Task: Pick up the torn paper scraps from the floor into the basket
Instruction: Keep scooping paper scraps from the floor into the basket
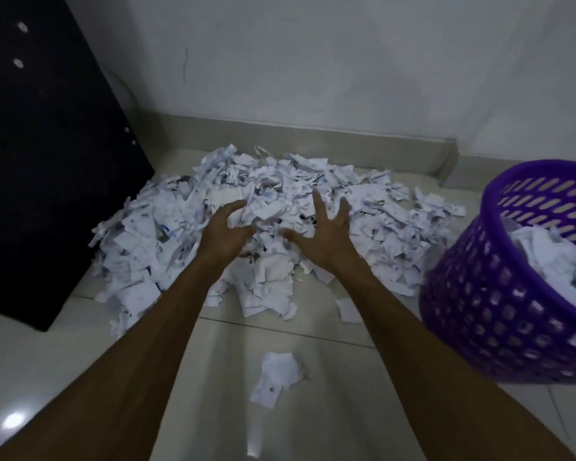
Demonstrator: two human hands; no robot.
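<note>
- Foreground: a stray scrap (275, 377) of torn white paper lies alone on the glossy tiled floor (330, 410), well apart from the main heap; it is flat and ragged-edged, with a small dark mark, and is probably left for a later pass.
- Both bare forearms reach forward side by side, so that the two hands can meet over the same portion of paper.
- The left hand (225, 231) is over the near slope of the pile, fingers loosely curled and thumb apart. Whether it already grips paper cannot be told.
- The right hand (326, 232) faces it, fingers straight and spread, nothing held. The posture suggests a two-handed scoop is about to begin, which suits loose, light material better than a pinch.
- The paper scraps (273, 227) form a broad, low mound on the floor: thin, crumpled, irregular pieces, white with faint printed marks, thinning to single pieces at the edges.
- To the right, just beside the heap, stands the purple basket (479, 314), of perforated plastic, round and tilted towards the person; it already holds some paper. Its nearness keeps each transfer short. Most of the scraps remain on the floor, so the task appears to be at an early stage.
- To the left, a dark panel (47, 161), matt, with small pale fittings, borders the pile.
- Beyond, a pale skirting (313, 138) and a plain wall (313, 61) enclose the corner, which confines the heap.
</note>
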